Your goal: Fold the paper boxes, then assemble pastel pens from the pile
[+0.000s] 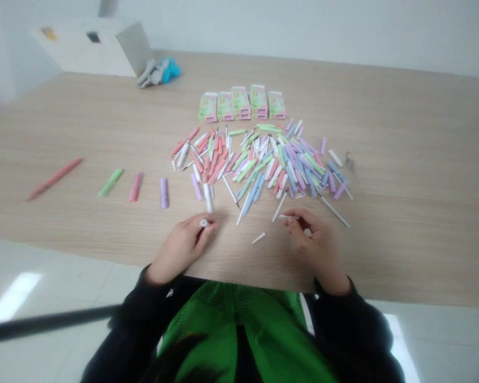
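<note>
My left hand [187, 239] is closed around a white pen barrel [204, 223], its round end facing up at me. Between thumb and fingertips, my right hand [309, 234] pinches a thin white stick-like piece [283, 216], mostly hidden by the fingers; it may be a refill. A small white tapered piece [258, 238] lies on the table between my hands. Just beyond my left hand is a white pen part [208, 198]. White refills with dark tips, such as one refill [280, 206], and blue pen barrels [254, 194] lie in front of both hands.
A wide pile of coloured pen parts [247, 162] covers the table's middle. Behind it stand several small green-and-pink boxes [239, 101]. To the left lie a red pen [56, 179] and green [110, 182], pink [136, 186] and purple [164, 192] pieces. A white box [91, 50] is farther back.
</note>
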`<action>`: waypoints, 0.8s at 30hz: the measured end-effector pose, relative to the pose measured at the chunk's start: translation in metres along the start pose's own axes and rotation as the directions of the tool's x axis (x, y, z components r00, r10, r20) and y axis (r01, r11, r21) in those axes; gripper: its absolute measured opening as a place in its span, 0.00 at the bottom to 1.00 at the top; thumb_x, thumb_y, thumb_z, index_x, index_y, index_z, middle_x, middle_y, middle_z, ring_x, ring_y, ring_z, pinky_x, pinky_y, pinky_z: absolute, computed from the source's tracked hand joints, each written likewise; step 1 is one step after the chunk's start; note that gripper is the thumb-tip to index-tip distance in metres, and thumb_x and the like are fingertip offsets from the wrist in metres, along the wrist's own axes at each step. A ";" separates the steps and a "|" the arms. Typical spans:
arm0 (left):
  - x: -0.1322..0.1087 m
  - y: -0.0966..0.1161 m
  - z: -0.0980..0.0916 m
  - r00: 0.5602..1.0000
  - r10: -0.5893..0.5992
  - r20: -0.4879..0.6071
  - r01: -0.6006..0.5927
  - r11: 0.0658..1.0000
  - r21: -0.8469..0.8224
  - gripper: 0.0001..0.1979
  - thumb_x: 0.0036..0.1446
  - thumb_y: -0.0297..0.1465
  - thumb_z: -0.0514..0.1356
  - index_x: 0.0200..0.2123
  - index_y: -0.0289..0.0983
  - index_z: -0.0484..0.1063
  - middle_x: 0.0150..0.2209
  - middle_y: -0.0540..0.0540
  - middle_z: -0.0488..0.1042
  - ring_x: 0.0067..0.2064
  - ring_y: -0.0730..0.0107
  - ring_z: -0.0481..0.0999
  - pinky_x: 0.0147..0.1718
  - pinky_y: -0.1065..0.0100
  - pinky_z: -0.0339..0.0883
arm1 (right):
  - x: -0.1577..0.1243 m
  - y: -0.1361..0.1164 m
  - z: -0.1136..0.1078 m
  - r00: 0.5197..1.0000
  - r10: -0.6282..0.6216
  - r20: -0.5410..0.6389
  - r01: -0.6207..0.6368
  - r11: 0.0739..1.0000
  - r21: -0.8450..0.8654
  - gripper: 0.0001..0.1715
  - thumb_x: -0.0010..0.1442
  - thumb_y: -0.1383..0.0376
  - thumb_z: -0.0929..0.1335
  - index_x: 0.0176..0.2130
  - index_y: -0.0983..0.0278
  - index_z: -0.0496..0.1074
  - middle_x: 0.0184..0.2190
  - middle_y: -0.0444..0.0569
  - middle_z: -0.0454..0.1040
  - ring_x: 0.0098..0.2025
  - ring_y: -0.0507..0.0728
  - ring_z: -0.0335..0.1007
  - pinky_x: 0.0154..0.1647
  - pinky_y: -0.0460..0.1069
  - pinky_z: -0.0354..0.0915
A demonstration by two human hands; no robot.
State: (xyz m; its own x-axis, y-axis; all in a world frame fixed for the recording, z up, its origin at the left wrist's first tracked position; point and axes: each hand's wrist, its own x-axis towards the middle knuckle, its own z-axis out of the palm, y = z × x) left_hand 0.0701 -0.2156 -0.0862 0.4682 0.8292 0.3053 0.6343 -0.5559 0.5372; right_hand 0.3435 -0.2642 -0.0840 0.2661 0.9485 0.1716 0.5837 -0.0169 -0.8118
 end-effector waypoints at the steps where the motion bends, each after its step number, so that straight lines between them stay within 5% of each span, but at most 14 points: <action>1: 0.000 0.000 0.000 1.000 -0.007 0.000 0.007 1.000 -0.003 0.13 0.68 0.33 0.52 0.36 0.36 0.74 0.33 0.43 0.81 0.34 0.62 0.81 0.38 0.66 0.73 | 0.000 0.000 0.000 1.000 -0.005 0.001 0.005 1.000 -0.005 0.13 0.61 0.62 0.66 0.39 0.64 0.79 0.31 0.49 0.80 0.30 0.56 0.73 0.32 0.50 0.66; 14: -0.010 -0.004 0.005 0.989 -0.149 -0.026 0.147 0.988 -0.053 0.13 0.66 0.36 0.53 0.35 0.37 0.74 0.33 0.44 0.81 0.34 0.62 0.79 0.37 0.66 0.71 | 0.002 0.008 -0.001 0.997 -0.063 -0.045 0.061 0.997 -0.036 0.11 0.62 0.64 0.66 0.40 0.62 0.78 0.31 0.47 0.79 0.31 0.55 0.72 0.34 0.51 0.66; 18: -0.008 0.003 -0.003 0.981 -0.188 -0.037 0.176 0.961 -0.215 0.12 0.64 0.35 0.57 0.31 0.36 0.75 0.30 0.45 0.79 0.30 0.65 0.76 0.32 0.67 0.68 | 0.001 0.007 0.000 0.997 -0.065 -0.048 0.064 0.998 -0.025 0.09 0.62 0.64 0.67 0.39 0.62 0.79 0.31 0.47 0.79 0.31 0.55 0.72 0.32 0.50 0.66; 21: -0.006 0.013 -0.008 0.950 -0.311 -0.013 0.252 0.793 -0.554 0.15 0.65 0.37 0.60 0.28 0.36 0.74 0.25 0.48 0.73 0.24 0.72 0.69 0.25 0.70 0.61 | -0.001 -0.003 0.000 0.999 -0.048 -0.007 0.048 0.996 0.071 0.08 0.63 0.65 0.68 0.40 0.62 0.78 0.31 0.47 0.80 0.31 0.55 0.74 0.32 0.50 0.67; 24: 0.000 0.024 -0.004 0.916 -0.386 0.106 0.275 0.412 -0.869 0.10 0.63 0.37 0.64 0.34 0.36 0.76 0.20 0.53 0.65 0.20 0.77 0.64 0.20 0.74 0.56 | -0.004 -0.023 -0.001 0.995 -0.099 0.025 0.092 0.977 0.192 0.07 0.63 0.66 0.68 0.41 0.61 0.77 0.30 0.44 0.79 0.31 0.54 0.75 0.35 0.49 0.69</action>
State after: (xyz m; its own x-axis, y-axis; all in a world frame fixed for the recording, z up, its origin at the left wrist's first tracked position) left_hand 0.0830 -0.2289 -0.0702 0.2493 0.9683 -0.0115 -0.1449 0.0491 0.9882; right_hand 0.3296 -0.2674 -0.0653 0.1875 0.9532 0.2371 0.4475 0.1320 -0.8845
